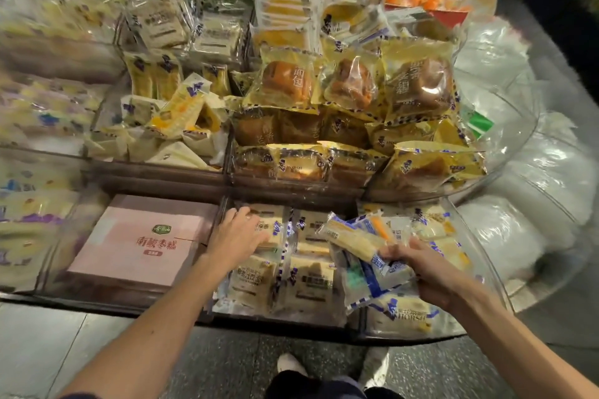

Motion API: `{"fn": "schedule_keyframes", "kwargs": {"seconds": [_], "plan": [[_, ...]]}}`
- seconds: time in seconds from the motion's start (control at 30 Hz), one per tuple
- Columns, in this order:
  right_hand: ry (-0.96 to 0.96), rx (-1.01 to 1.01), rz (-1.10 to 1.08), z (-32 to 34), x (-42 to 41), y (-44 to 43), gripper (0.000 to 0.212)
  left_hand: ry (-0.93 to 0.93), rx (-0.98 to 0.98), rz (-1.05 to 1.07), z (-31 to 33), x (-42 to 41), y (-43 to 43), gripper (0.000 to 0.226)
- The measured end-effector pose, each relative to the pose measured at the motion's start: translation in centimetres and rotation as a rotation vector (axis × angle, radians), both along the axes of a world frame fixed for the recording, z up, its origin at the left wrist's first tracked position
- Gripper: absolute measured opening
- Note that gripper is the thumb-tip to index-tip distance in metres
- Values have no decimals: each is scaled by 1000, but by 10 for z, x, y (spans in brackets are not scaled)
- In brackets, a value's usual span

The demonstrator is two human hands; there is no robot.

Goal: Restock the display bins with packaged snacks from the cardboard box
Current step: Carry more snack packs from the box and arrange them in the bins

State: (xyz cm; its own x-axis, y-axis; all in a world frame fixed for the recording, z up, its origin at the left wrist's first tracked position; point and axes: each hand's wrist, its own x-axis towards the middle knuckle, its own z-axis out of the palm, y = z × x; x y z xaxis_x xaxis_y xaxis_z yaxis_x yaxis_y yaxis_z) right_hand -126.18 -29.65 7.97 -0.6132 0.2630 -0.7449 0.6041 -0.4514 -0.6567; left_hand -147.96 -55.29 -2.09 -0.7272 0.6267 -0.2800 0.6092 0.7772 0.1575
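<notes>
Snack packets (359, 236) pinched in right hand (428, 272) fingers; left hand (236, 236) fingers flat, resting on binned packs (256, 282).

The plastic-wrapped white sacks (525, 191) are stacked right of the fingers of the right hand (431, 272). The speckled grey floor (227, 363) lies below those fingers. One white shoe (290, 364) stands on it, below-left of them.

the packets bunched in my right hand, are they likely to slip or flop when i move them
The packets in the right hand wear glossy film, so probably slippery. They fan out at different angles, so one may slide loose. They look thin, likely light.
</notes>
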Motion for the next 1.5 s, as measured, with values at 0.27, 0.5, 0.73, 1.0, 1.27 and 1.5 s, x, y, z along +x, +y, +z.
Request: {"fn": "schedule_keyframes", "kwargs": {"seconds": [0.27, 0.5, 0.73, 1.0, 1.27, 1.5], "plan": [[63, -30, 32, 5, -7, -6, 47, 149, -348, -108, 10, -7, 7, 54], [107, -17, 38, 14, -6, -8, 46, -351, 551, -142, 84, 38, 48, 49], [108, -30, 43, 19, 18, 17, 60, -315, 457, -470, 111, 89, 98, 60], [242, -109, 78, 10, 59, 58, 53, -155, 458, -428, 111, 125, 126, 49], [189, -222, 136, 17, 51, 74, 23, -519, 782, 277, 101, 157, 98, 50], [123, -317, 173, 14, 21, 36, 35, -602, 830, 264, 107, 176, 51, 65]]}}
